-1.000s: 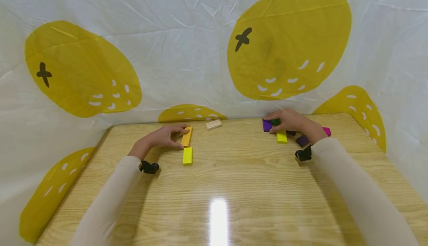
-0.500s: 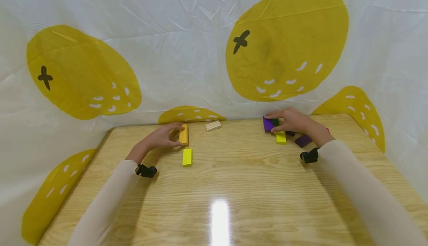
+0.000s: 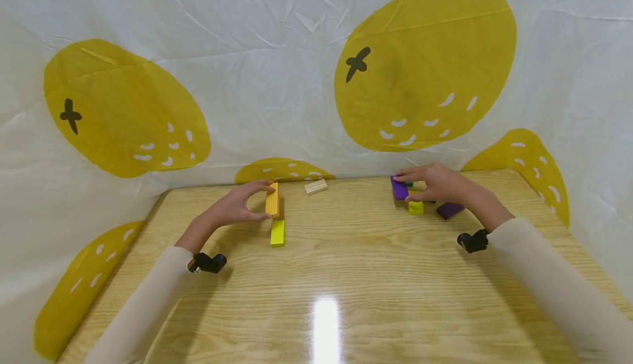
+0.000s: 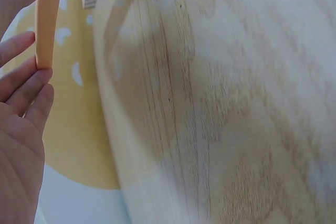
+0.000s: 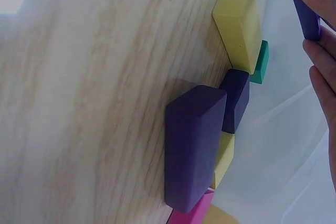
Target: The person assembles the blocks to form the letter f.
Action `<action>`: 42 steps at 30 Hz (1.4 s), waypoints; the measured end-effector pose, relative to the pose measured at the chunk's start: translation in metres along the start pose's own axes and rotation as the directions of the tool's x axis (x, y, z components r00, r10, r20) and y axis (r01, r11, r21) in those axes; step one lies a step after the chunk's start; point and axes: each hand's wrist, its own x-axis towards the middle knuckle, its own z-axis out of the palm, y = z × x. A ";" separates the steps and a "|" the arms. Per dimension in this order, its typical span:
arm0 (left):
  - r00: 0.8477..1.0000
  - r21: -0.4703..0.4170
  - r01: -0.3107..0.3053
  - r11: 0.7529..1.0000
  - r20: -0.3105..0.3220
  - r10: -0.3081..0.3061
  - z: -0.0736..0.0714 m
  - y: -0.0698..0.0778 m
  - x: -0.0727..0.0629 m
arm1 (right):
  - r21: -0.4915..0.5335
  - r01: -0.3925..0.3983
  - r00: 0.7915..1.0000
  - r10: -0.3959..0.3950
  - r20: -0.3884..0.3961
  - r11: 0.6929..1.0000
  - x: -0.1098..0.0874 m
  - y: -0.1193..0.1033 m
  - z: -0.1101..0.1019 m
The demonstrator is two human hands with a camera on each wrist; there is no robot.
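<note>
My left hand (image 3: 232, 204) pinches an orange block (image 3: 272, 200) by its two ends, thumb at the near end and fingers at the far end. In the left wrist view the orange block (image 4: 47, 24) is held above the tabletop. Just in front of it lies a yellow block (image 3: 278, 233). At the right, my right hand (image 3: 442, 183) grips a purple block (image 3: 399, 188) between thumb and fingers. The right wrist view shows that purple block (image 5: 306, 11) raised off the table, apart from the other blocks.
Near the right hand lie another yellow block (image 5: 236, 24), a green block (image 5: 261, 62), dark purple blocks (image 5: 194, 145) and a pink block (image 5: 194, 208). A plain wood block (image 3: 316, 187) lies near the back edge. White cloth with yellow print (image 3: 277, 105) stands behind the wooden table (image 3: 346, 265).
The left hand has shifted the orange block slightly left and lifted it. The right hand has taken the purple block up off the table, tilting it. Both wrists have moved a little outward.
</note>
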 end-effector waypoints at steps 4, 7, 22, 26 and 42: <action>1.000 0.014 -0.020 1.000 -0.001 0.020 -0.001 0.009 -0.002 | -0.012 0.017 1.000 -0.017 0.007 1.000 -0.003 -0.005 -0.001; 0.999 0.018 -0.033 0.999 -0.004 0.033 -0.001 0.016 -0.004 | -0.016 0.025 1.000 -0.025 0.011 1.000 -0.006 -0.008 -0.001; 0.994 0.045 -0.105 0.993 -0.007 0.106 0.012 0.040 -0.006 | -0.079 0.119 0.983 -0.128 -0.129 0.990 -0.030 -0.019 0.007; 0.994 0.023 -0.105 0.994 -0.024 0.106 0.013 0.048 -0.008 | -0.004 0.099 0.987 -0.099 -0.130 0.995 -0.032 -0.024 0.007; 0.993 0.069 -0.118 0.991 -0.024 0.120 0.027 0.083 -0.008 | 0.039 0.058 0.994 -0.054 -0.093 0.998 -0.042 -0.044 0.009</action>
